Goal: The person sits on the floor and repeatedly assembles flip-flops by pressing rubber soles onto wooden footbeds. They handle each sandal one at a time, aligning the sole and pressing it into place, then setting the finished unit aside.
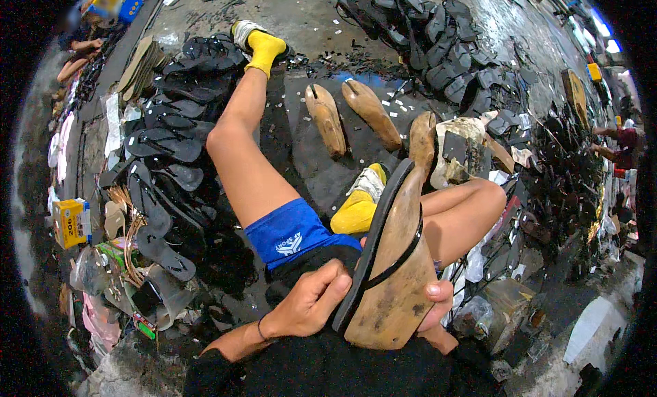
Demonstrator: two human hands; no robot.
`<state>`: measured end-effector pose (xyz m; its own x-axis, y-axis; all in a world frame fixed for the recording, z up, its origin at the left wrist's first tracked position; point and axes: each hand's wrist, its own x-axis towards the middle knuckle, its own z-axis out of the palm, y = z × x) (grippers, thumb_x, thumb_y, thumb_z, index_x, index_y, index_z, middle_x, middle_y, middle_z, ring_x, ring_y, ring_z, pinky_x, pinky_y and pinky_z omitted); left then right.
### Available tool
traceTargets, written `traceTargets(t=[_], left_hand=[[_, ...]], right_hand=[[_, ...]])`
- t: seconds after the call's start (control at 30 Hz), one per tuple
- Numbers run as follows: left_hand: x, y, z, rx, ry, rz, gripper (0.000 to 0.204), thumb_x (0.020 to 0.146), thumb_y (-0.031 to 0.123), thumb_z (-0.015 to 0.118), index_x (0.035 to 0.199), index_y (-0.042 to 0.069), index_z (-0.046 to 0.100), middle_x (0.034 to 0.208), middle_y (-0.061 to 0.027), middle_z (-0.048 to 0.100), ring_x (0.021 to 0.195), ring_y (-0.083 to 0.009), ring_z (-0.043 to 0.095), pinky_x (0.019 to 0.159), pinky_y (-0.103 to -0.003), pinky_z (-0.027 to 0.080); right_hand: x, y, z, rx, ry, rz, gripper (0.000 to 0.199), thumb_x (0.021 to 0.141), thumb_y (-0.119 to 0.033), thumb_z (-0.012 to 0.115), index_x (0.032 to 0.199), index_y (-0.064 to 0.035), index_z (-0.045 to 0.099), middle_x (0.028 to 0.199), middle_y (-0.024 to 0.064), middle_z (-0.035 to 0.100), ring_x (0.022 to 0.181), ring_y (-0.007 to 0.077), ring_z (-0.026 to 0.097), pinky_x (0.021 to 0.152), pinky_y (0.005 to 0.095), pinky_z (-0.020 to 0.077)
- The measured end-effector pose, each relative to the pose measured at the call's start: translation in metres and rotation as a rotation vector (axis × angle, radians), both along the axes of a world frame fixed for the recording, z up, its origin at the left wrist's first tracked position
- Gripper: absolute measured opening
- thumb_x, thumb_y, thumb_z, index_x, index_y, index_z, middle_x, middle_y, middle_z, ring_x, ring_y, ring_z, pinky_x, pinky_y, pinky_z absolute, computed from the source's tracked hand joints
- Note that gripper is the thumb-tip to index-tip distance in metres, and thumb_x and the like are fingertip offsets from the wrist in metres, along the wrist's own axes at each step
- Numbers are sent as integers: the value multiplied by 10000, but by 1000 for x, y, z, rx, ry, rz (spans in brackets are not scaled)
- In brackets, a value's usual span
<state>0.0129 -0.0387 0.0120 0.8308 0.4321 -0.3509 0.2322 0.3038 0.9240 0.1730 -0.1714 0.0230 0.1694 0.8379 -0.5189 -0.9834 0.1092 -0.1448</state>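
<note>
Near centre, the left hand (311,302) pinches the black sandal sole (375,243) against the wooden foot form (397,274), which the right hand (434,308) cups underneath. The strap looks taut; a loosened pinch could let the sole spring off.

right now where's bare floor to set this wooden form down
Barest patch: the dark floor between the outstretched leg and the two wooden forms. Another lies beyond the yellow-socked foot. Crowded: black sandal piles left and upper right, scraps by the right knee.
</note>
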Motion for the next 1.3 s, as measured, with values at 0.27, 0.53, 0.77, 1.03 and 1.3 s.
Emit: traceTargets(t=[0.27, 0.53, 0.77, 1.03, 1.3], left_hand=[[-17, -1, 13, -355, -7, 3, 335, 1070, 293, 440, 809, 84, 456, 746, 63, 355, 689, -48, 318, 613, -243, 305], [-5, 14, -27, -364, -188, 116, 711, 915, 487, 669, 1348, 11, 368, 1348, -74, 440, 1237, -166, 378, 1044, -316, 289], [-22, 39, -52, 100, 113, 134, 650, 965, 128, 606, 1515, -34, 300, 1495, -155, 441, 1370, -214, 421, 1136, -328, 306], [-33, 2, -101, -351, 46, 393, 629, 880, -24, 524, 1494, -2, 391, 1472, -87, 482, 1288, -144, 472, 1090, -280, 346], [-46, 35, -66, -507, 18, 435, 770, 840, 81, 604, 1541, 43, 286, 1527, -128, 405, 1292, -201, 496, 1075, -304, 382]], right_hand=[[8, -20, -17, 253, 171, 122, 927, 730, -301, 592, 1518, 30, 232, 1533, 258, 336, 1365, 390, 432, 1151, 529, 327], [20, 11, -54, 194, -905, 277, 982, 671, -256, 716, 1503, 26, 277, 1506, 193, 392, 1373, 352, 420, 1132, 474, 342], [6, 78, -91, -60, -1090, 743, 1014, 737, -156, 820, 1509, 31, 189, 1474, 163, 371, 1382, 262, 356, 1155, 380, 268], [-25, 72, -132, -238, -1086, 553, 787, 672, -53, 782, 1342, 7, 375, 1185, 114, 590, 1076, 231, 589, 948, 364, 481], [-4, 92, -61, -70, -1272, 623, 1111, 759, -280, 852, 1531, 38, 119, 1445, 200, 395, 1336, 292, 420, 1132, 395, 330]])
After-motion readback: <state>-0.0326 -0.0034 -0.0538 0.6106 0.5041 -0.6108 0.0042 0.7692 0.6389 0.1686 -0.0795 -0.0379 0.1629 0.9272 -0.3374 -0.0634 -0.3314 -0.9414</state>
